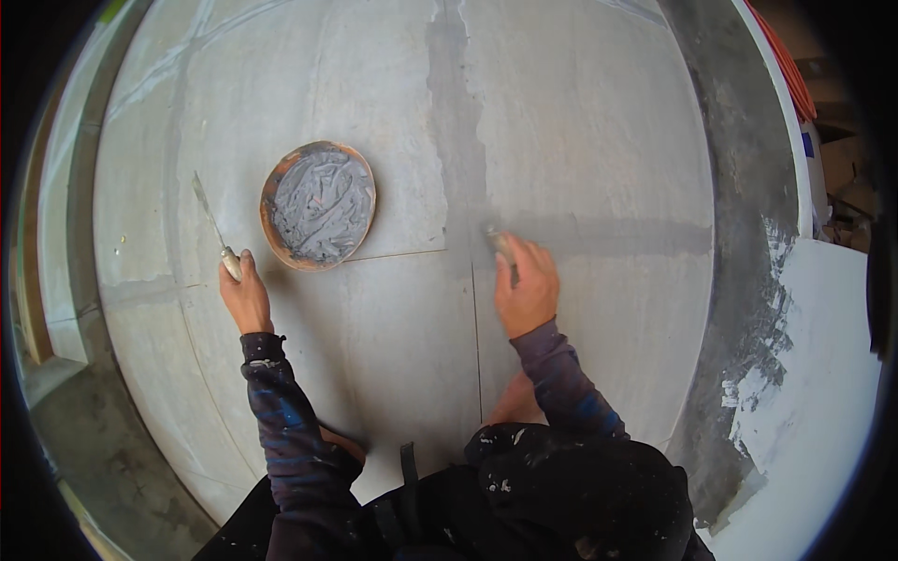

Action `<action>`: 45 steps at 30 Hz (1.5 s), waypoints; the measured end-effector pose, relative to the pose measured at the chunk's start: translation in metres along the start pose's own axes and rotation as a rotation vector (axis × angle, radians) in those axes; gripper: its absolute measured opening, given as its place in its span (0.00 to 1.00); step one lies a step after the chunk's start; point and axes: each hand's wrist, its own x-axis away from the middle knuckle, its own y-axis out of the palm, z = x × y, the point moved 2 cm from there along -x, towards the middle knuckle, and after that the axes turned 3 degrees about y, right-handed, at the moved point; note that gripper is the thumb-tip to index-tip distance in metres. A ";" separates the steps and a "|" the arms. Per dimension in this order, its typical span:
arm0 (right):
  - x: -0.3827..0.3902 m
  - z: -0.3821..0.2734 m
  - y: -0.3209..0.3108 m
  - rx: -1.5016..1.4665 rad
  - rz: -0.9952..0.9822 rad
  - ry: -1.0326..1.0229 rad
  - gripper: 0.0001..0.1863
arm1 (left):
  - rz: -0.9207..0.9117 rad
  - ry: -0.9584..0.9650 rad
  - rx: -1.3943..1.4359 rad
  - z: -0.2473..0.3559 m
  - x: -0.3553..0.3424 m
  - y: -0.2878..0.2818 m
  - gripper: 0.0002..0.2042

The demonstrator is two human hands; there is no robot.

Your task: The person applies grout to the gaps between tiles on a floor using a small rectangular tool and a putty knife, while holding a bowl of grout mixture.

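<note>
My left hand (247, 297) is closed round the pale, worn handle of a putty knife (206, 204). Its thin blade points away from me, seen nearly edge-on, to the left of the bowl. That round orange-brown bowl (266, 224) is filled with thick grey paste (323, 206). On the right, my right hand (529, 292) grips a short tool (502, 246) with a brownish handle. Its far end is blurred, so I cannot tell its exact kind. It is over the grey-coated seam (458, 140) where the bands cross.
Large pale boards (580, 122) make up the surface, with darker grey bands along some joints and a bare gap (477, 337) running toward me. A dark grey border (739, 140) and white-coated area (832, 318) lie right. An orange hose (788, 65) hangs at the far right.
</note>
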 end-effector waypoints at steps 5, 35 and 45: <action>-0.007 0.048 0.002 0.365 0.125 0.152 0.16 | -0.101 -0.029 0.171 0.007 -0.002 0.022 0.13; 0.133 -0.251 0.171 -0.606 -0.543 0.128 0.18 | 0.474 -0.279 -0.544 -0.277 0.071 -0.468 0.13; 0.116 -0.325 0.280 -0.641 -0.598 0.133 0.18 | 0.151 -0.456 0.993 -0.167 -0.016 -0.293 0.19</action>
